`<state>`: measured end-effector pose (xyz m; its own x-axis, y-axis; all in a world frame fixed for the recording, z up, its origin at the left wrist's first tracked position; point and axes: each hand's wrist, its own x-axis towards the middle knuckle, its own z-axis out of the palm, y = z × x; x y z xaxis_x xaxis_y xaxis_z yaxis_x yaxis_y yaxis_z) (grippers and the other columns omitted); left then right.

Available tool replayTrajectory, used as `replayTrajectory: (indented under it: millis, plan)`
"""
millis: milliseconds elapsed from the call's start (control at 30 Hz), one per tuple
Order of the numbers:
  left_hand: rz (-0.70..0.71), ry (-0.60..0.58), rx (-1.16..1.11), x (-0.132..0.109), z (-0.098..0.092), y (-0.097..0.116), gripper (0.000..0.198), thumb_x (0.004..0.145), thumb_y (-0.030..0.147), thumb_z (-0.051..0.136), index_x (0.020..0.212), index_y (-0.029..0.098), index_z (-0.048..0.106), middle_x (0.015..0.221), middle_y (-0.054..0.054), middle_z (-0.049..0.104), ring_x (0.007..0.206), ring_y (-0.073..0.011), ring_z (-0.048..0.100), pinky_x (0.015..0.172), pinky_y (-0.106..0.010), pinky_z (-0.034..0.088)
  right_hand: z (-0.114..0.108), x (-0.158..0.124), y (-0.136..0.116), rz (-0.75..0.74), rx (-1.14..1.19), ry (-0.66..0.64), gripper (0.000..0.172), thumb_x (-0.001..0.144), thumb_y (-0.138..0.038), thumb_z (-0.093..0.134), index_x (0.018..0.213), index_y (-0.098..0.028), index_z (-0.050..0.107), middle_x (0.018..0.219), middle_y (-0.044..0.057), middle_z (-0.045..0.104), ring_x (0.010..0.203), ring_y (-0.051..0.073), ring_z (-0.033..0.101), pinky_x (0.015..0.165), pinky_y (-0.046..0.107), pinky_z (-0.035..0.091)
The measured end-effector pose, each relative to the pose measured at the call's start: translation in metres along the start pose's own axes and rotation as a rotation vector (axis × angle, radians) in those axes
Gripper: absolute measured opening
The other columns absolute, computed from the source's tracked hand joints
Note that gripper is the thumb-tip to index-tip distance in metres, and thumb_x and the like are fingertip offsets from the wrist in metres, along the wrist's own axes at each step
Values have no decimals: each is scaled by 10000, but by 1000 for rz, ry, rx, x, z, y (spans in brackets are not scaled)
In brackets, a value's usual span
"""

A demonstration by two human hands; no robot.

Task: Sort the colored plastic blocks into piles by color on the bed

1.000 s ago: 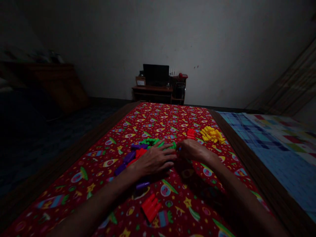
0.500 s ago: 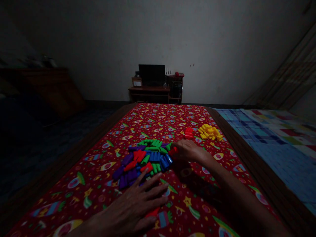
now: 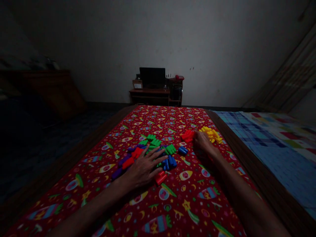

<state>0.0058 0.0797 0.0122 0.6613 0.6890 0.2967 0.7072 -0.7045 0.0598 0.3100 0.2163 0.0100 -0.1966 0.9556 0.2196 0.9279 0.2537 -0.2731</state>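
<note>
My left hand (image 3: pixel 145 164) lies over the mixed pile with its fingers spread, palm down. Under and around it are green ribbed plastic blocks (image 3: pixel 154 142), purple blocks (image 3: pixel 117 172), blue blocks (image 3: pixel 170 162) and red blocks (image 3: pixel 128 163). One red block (image 3: pixel 161 177) sits beside the thumb. To the right, my right hand (image 3: pixel 203 142) is closed at the edge of a small red group (image 3: pixel 187 136), its fingertips against a red block and partly hidden. Just behind that hand is a heap of yellow blocks (image 3: pixel 211 134). A lone blue block (image 3: pixel 183 150) rests between the pile and my right hand.
A red patterned cloth (image 3: pixel 158 121) covers the long surface, with dark brown edging (image 3: pixel 223 131). Beyond its far end stands a desk (image 3: pixel 149 92) with a monitor (image 3: pixel 152 77). A blue checked sheet (image 3: pixel 249 141) lies at right; a wooden cabinet (image 3: pixel 49 92) is at left.
My right hand has carried a red block from the pile rightward to the red group. My left hand has moved forward onto the pile. A blue block now lies apart, right of the pile.
</note>
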Motion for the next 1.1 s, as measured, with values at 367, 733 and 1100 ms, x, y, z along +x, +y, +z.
replayTrajectory:
  millis: [367, 733, 1100]
  plan:
    - [-444, 205, -178, -44, -7, -60, 432, 902, 502, 423, 1119, 222, 670, 1121, -105, 670, 1031, -258, 608, 929, -401, 480, -10, -9, -19, -98, -243, -49, 541, 852, -63, 387, 1386, -123, 451, 1038, 159, 686, 869, 228, 633, 661, 278, 388]
    - [-403, 160, -5, -15, -13, -35, 358, 815, 393, 608, 1116, 202, 641, 1109, -117, 674, 1047, -303, 588, 927, -448, 435, -8, -43, -95, -573, 91, 33, 419, 922, -142, 383, 1329, -132, 486, 1062, 141, 665, 884, 199, 614, 751, 289, 452]
    - [-391, 223, -249, 7, -19, -12, 364, 931, 441, 423, 990, 208, 697, 959, -49, 722, 899, -193, 649, 828, -301, 496, -6, -48, -114, -578, 33, -71, 297, 957, -389, 444, 951, -167, 642, 758, 68, 661, 625, 140, 556, 567, 237, 316]
